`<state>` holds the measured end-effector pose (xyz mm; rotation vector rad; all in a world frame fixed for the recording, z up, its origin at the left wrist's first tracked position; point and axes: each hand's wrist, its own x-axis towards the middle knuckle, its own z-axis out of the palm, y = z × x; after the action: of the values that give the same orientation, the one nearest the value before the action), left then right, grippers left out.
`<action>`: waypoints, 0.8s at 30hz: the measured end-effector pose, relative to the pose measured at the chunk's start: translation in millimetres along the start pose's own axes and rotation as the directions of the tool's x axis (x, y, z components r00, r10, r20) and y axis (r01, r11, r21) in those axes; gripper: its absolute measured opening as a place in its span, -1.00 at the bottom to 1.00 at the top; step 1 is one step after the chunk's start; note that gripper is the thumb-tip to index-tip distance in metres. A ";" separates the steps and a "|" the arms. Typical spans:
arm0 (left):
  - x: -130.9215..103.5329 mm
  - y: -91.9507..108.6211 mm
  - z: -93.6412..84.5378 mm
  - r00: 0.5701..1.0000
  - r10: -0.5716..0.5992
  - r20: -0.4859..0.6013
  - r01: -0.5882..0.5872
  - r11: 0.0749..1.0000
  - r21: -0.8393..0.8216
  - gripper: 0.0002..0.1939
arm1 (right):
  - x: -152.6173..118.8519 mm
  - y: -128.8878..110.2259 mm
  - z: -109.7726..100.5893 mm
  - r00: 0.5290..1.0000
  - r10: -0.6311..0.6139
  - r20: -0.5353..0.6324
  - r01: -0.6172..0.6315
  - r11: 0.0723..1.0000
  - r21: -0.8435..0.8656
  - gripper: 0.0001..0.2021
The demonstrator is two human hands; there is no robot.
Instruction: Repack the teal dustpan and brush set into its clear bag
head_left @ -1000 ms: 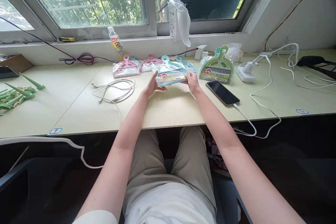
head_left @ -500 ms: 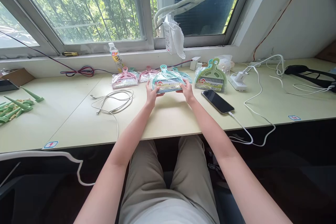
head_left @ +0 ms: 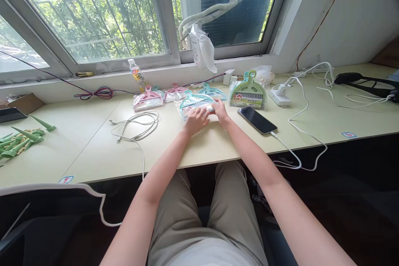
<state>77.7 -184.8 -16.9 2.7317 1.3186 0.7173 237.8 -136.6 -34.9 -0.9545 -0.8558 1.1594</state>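
Lowered since 0.5 s ago: teal dustpan pack (head_left: 193,103) was lifted off the desk (head_left: 77,141) btwn both hands, now lies flat on it w/ handle pointing to the window; left hand (head_left: 196,120) has shifted from the pack's left edge onto its near half, palm down, fingers spread flat, pressing not clasping; right hand (head_left: 220,112) rests at the pack's near right corner, fingers lightly curled on the edge, can't tell if it pinches the wrapper. Just behind the pack: a 2nd teal pack (head_left: 212,91); to the left, two pink packs (head_left: 148,98); to the right, a green pack (head_left: 248,92) propped up. Phone (head_left: 257,119) lies just right of the right hand, cable plugged in; white cable coil (head_left: 137,122) left of the left hand, apart from it; drink bottle (head_left: 137,75) at the sill.
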 end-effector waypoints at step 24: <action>40.1 -14.8 13.2 0.998 0.013 0.060 -0.008 0.997 -0.079 -0.46 | 16.7 -36.2 -54.0 0.844 0.256 -0.471 0.033 0.853 0.521 -0.79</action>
<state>93.7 -143.1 -16.1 2.6777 1.2375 0.6670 303.1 -133.6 -19.9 -0.8154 -0.0223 1.0695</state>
